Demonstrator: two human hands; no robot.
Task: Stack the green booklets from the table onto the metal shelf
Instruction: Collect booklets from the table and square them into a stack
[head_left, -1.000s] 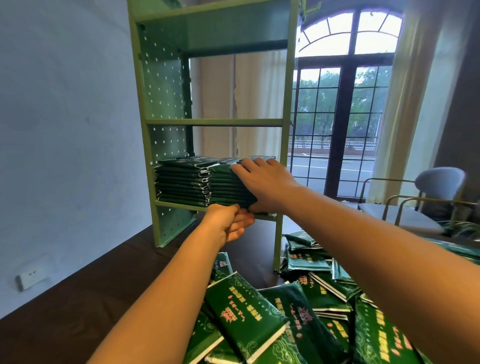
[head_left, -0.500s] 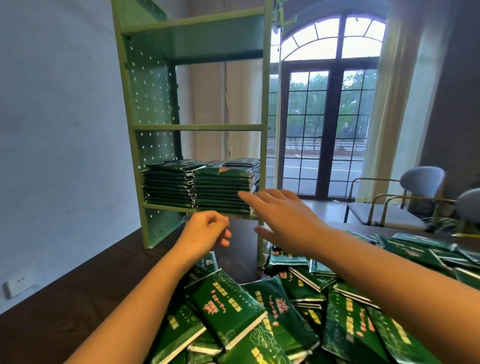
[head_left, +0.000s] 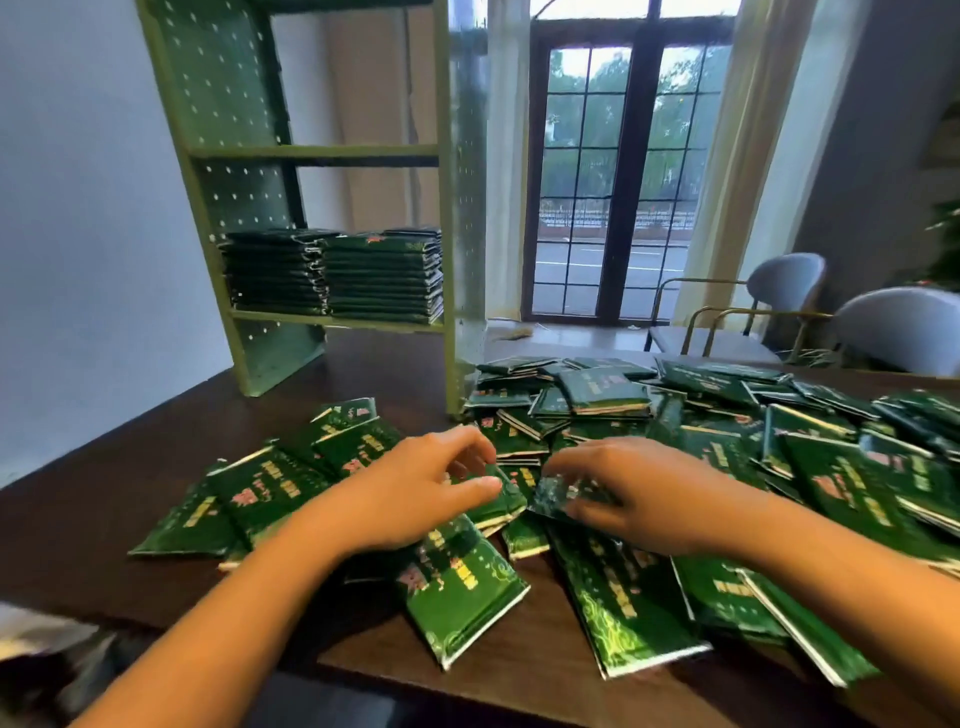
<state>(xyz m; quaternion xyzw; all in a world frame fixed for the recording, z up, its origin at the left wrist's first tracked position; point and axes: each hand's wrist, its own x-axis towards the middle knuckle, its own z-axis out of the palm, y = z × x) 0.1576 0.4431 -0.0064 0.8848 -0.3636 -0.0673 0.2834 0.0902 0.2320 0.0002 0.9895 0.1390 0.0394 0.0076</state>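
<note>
Left hand (head_left: 415, 493) and right hand (head_left: 644, 499) have dropped from the shelf (head_left: 311, 151) to the loose booklets (head_left: 857, 483) on the counter (head_left: 119, 467).
Close together; the right pinches a glossy, flat booklet (head_left: 553, 493) lying between them, while the left's curled grip is too blurred to tell. Two neat stacks (head_left: 384, 275) sit ahead-left on the shelf.

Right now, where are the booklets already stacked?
In the head view, two booklet stacks sit side by side on the lowest board of the green metal shelf, left of the window.
</note>
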